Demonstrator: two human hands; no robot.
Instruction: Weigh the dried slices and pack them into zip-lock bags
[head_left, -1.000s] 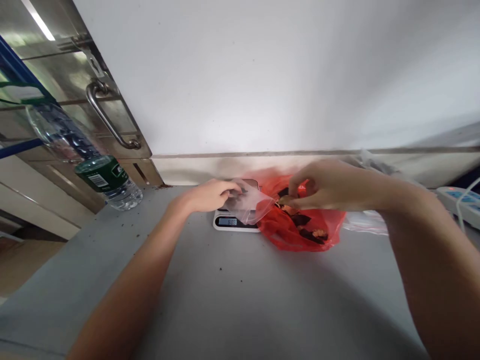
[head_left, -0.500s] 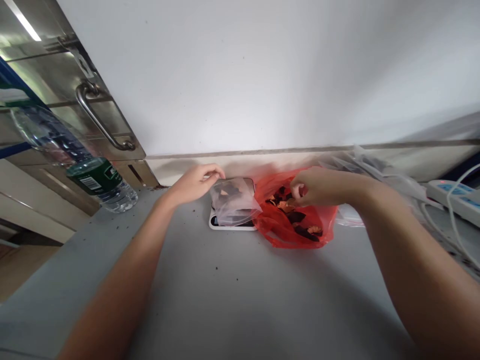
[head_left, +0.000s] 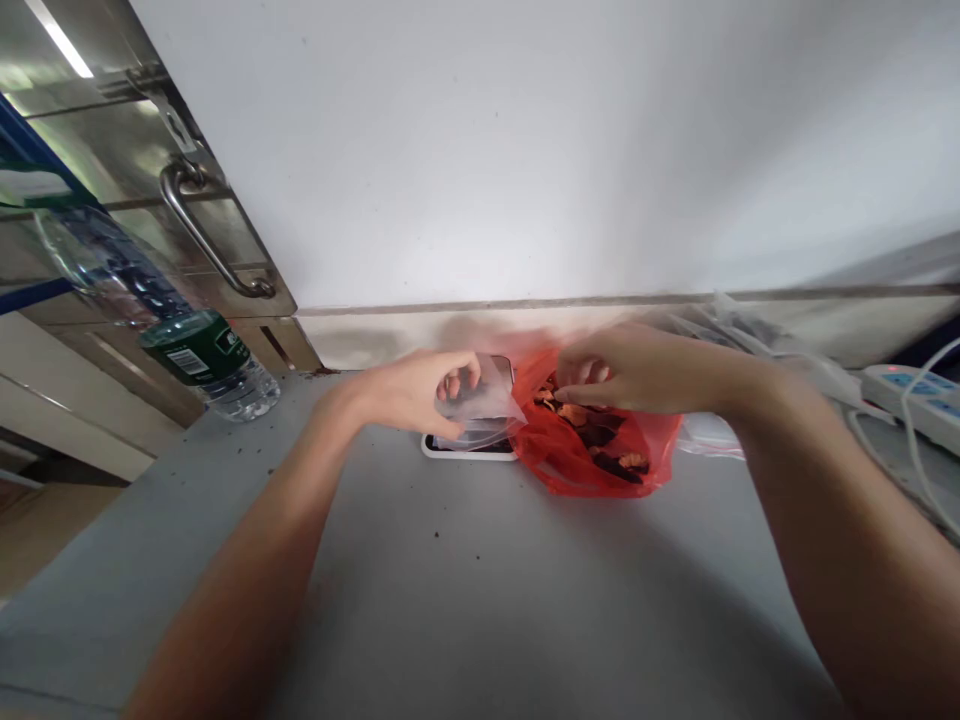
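Observation:
My left hand [head_left: 412, 395] is over a small clear plastic bag [head_left: 491, 405], its thumb and fingers spread apart in a C shape. Beneath that bag is a flat white-edged device with a dark face, like a small scale [head_left: 469, 453]. To the right, a red plastic bag [head_left: 551, 470] lies open with dark and orange-brown dried pieces [head_left: 592, 430] inside. My right hand [head_left: 619, 370] is over the far part of the red bag. Its thumb and index fingertips come together near the pieces; whatever is between them is too small to make out.
A large water bottle with a green label [head_left: 199, 350] stands at the left, by a metal door with a handle [head_left: 214, 250]. Clear plastic bags [head_left: 712, 435] and a white power strip [head_left: 915, 395] with a cable are at the right. Dark crumbs dot the grey tabletop [head_left: 465, 600].
My left hand has moved right over the clear bag, and its fingers have spread. My right hand has shifted slightly left within the red bag's opening.

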